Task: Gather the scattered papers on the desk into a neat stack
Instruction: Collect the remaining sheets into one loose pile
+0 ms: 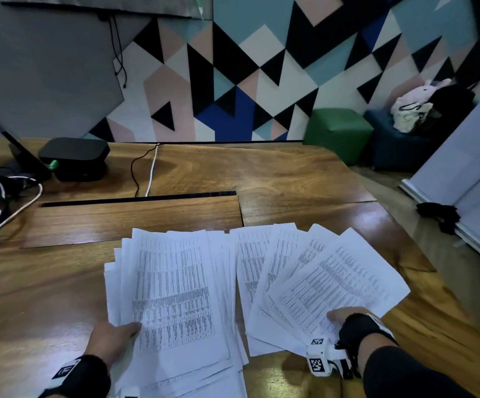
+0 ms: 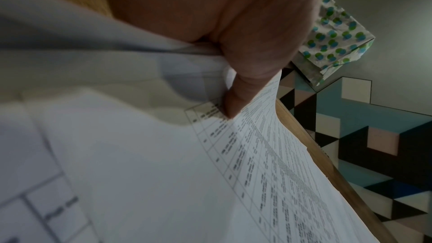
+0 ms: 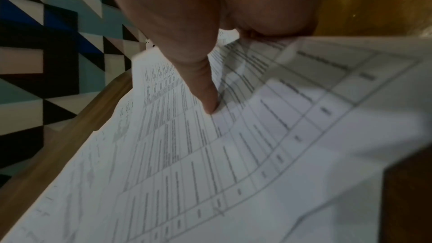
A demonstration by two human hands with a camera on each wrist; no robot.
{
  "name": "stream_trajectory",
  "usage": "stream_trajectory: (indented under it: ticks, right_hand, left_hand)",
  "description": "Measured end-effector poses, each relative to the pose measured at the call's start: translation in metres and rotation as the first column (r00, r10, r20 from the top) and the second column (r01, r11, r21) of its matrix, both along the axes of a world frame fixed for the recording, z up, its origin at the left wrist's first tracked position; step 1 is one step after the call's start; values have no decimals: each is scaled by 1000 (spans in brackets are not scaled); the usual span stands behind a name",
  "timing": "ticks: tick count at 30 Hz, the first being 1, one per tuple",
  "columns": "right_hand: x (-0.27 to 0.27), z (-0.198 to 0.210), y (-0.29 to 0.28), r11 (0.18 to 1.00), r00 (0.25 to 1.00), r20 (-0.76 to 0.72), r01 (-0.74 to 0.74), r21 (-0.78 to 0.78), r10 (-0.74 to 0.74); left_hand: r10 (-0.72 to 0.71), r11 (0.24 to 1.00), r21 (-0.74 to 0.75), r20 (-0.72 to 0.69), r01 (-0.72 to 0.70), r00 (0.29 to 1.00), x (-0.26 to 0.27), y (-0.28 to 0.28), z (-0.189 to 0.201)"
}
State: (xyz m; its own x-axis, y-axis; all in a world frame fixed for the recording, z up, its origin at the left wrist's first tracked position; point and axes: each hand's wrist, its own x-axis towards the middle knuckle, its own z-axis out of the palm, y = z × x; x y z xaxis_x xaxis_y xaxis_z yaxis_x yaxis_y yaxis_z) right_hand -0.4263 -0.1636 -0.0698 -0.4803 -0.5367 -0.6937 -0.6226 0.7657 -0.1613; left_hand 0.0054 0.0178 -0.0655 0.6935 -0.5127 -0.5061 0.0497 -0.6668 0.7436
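Note:
Printed white sheets lie on the wooden desk (image 1: 290,179) in two groups. The left pile of papers (image 1: 172,294) is loosely squared, with edges sticking out. My left hand (image 1: 118,334) grips its lower left edge; in the left wrist view the thumb (image 2: 233,103) lies on the top sheet (image 2: 268,163) and the other fingers are hidden below. The right papers (image 1: 327,280) are fanned out toward the desk's right edge. My right hand (image 1: 345,317) pinches the fan's lower edge, its thumb (image 3: 210,97) pressing on a sheet (image 3: 233,154).
A black box (image 1: 74,156) and cables (image 1: 147,173) sit at the back left, behind a long slot (image 1: 138,198) in the desk. The desk's right edge runs close to the fan. Beyond it stand a green stool (image 1: 336,130) and a leaning white board (image 1: 468,168).

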Motion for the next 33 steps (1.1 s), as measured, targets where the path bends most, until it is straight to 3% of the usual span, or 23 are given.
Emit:
stream_trajectory:
  ticks: [5,8,12,19,24,33]
  right_hand:
    - [17,20,15,966,991,66,131,-222,-119]
    - [27,21,21,962,998,34,52,-269,-45]
    - [40,17,23,977,999,-43,-40,-211,32]
    - [56,13,16,976,970,-104,-217,28,218]
    - [64,11,21,979,982,-154,-132,-152,109]
    - [69,14,20,975,994,24,-105,-195,111]
  left_hand:
    - [-10,1000,-21,-6,10,1000,-4,0,9]
    - [-12,1000,-13,-16,12,1000,-6,-1,10]
    - [-22,1000,-4,-5,22,1000,-7,-4,8]
    - [-4,1000,-4,7,4,1000,-10,-8,6]
    - [-10,1000,-2,14,10,1000,-12,-7,10]
    - [-28,1000,5,26,28,999,-11,-8,9]
